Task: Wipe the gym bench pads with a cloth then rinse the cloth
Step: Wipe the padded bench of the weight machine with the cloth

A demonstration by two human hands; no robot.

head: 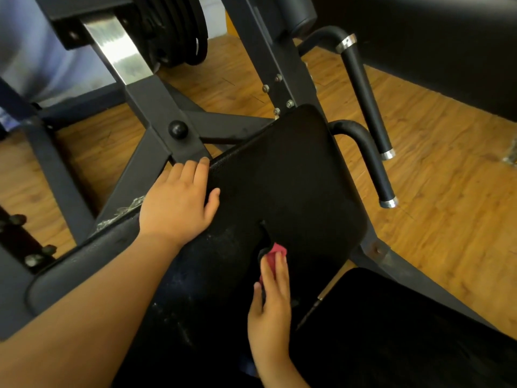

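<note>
Pressing red cloth (276, 254), mostly hidden under flat right hand (270, 302), left hand (177, 204) spread on bench pad (293, 169)

views: 1 | head-worn; wide-angle | faces down, forward | close above bench pad (282, 175)

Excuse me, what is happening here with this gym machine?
A person is wiping a black pad of a gym machine. The right hand presses a pink cloth onto the pad with straight fingers, beside a small tear. The left hand rests on the pad's left edge.
</note>
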